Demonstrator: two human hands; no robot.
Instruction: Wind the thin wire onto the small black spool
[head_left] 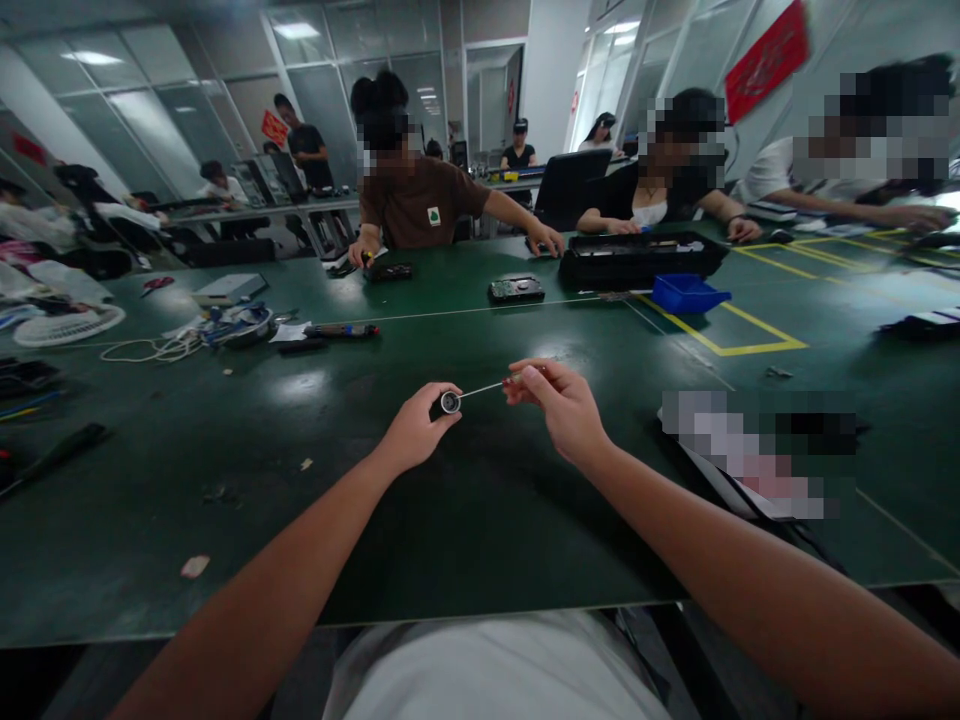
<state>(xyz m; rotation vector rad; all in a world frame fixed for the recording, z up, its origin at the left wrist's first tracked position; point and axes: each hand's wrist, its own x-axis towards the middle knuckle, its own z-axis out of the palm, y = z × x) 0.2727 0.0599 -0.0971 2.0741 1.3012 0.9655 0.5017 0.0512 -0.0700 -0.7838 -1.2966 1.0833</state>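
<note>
My left hand (416,428) is closed around a small dark cylindrical part (450,402) with a pale rim, its round end facing me. In my right hand (561,405) is a screwdriver (484,388), gripped by its reddish handle between thumb and fingers. The thin metal shaft points left and its tip meets or nearly meets the rim of the cylinder; contact is hard to tell. Both hands are above the green table (480,550). What the cylinder belongs to is mostly hidden by my fingers.
Across the table a person in a brown shirt (427,205) handles small parts near a hard drive (516,290). A black case (641,262) and a blue bin (688,293) stand at the back right. Cables (187,338) and tools lie left; a blurred-out flat item (739,455) lies right.
</note>
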